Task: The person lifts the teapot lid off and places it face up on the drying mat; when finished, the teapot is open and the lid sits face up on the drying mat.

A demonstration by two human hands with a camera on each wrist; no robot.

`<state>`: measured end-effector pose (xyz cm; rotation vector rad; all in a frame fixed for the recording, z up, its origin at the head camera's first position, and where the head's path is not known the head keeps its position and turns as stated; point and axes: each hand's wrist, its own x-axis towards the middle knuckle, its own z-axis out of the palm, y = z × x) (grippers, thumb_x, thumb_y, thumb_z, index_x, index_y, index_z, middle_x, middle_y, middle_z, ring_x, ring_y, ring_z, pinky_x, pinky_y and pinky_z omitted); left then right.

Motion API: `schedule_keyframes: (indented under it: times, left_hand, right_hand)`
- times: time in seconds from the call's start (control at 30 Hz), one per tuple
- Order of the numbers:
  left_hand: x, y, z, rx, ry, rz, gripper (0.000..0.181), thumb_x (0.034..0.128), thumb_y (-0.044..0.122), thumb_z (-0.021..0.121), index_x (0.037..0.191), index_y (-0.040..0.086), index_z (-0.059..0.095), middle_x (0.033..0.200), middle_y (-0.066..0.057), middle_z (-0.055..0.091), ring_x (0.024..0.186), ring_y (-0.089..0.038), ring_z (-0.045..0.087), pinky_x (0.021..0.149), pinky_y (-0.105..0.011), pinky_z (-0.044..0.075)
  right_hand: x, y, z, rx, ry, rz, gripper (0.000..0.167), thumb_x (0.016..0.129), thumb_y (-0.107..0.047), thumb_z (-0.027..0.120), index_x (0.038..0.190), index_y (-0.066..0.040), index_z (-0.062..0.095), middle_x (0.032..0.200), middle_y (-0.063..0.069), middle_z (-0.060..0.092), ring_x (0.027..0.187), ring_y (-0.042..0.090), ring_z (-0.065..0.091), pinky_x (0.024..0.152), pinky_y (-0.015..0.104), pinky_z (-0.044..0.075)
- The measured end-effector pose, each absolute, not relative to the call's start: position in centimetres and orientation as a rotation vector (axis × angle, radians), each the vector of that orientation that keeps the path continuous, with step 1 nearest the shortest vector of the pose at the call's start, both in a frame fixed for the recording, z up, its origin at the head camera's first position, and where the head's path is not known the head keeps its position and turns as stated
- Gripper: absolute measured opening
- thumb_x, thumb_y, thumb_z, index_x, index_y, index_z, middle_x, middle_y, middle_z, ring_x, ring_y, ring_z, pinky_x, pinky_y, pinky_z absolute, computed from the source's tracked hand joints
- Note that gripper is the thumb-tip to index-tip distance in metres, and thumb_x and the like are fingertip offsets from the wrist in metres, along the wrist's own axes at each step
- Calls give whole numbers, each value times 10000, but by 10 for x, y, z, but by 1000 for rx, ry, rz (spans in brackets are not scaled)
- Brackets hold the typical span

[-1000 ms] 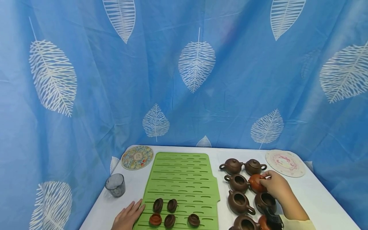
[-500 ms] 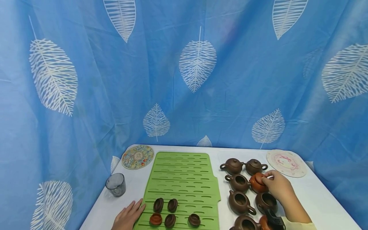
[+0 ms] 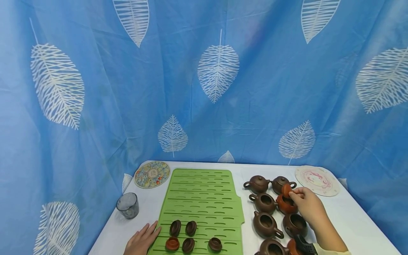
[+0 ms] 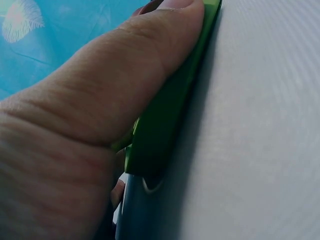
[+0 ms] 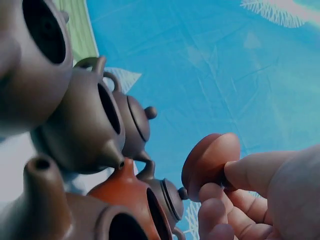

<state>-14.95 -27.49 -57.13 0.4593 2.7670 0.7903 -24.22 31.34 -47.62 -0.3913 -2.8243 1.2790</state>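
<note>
Between thumb and fingers, my right hand (image 3: pixel 308 206) pinches an orange-red teapot lid (image 5: pixel 212 159), lifted clear of its pot. Right below it sits the orange-red teapot (image 3: pixel 287 204) with its mouth uncovered. Brown teapots crowd around: two at the back, such as the one at left (image 3: pixel 259 184), wear lids, while others, like this lidless teapot (image 3: pixel 266 224), show dark openings. My left hand (image 3: pixel 142 239) rests at the left edge of the green mat (image 3: pixel 204 198), its thumb lying along the rim in the left wrist view.
Several loose lids lie at the mat's near end, one of them an orange lid (image 3: pixel 172 243). A grey glass cup (image 3: pixel 128 205) and a patterned round coaster (image 3: pixel 153 174) stand on the left. At back right lies a pink-and-white disc (image 3: pixel 317 180). A blue curtain (image 3: pixel 204 88) hangs behind.
My right hand has lifted the orange-red lid off its teapot and tilted it, leaving the pot's mouth exposed. The left hand has stayed where it was.
</note>
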Motion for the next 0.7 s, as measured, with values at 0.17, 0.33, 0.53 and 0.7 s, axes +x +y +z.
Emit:
schedule_keyframes:
  times: [0.17, 0.33, 0.53, 0.7]
  left_hand:
    - [-149, -274, -571, 454, 2767, 796, 969, 910, 689, 689, 1561, 4, 470, 1643, -263, 365, 1481, -585, 299, 1257, -825, 245]
    - [-149, -274, -570, 444, 2757, 795, 973, 912, 689, 686, 1563, 1, 465, 1646, -264, 360, 1484, -587, 292, 1263, -824, 234]
    - [-150, -274, -570, 435, 2750, 779, 979, 910, 697, 682, 1563, 0, 464, 1646, -264, 360, 1484, -586, 294, 1263, -823, 233]
    - [-150, -275, -571, 427, 2739, 766, 987, 910, 699, 681, 1570, 1, 454, 1652, -266, 351, 1486, -591, 288, 1265, -825, 225]
  right_hand:
    - [-239, 308, -471, -389, -2793, 1348, 448, 1101, -376, 547, 1264, 39, 577, 1097, 189, 736, 987, 282, 670, 698, 257, 573]
    - [-235, 301, -466, -370, -2735, 1456, 444, 1090, -364, 569, 1276, 39, 558, 1129, 203, 720, 959, 256, 669, 686, 240, 577]
    - [-234, 293, -467, -355, -2628, 1653, 369, 1079, -252, 591, 1263, 59, 517, 1085, 134, 662, 891, 162, 661, 673, 245, 645]
    - [-235, 284, -469, -335, -2528, 1766, 266, 1046, -136, 578, 1212, 55, 493, 958, 38, 616, 825, 128, 623, 643, 217, 621]
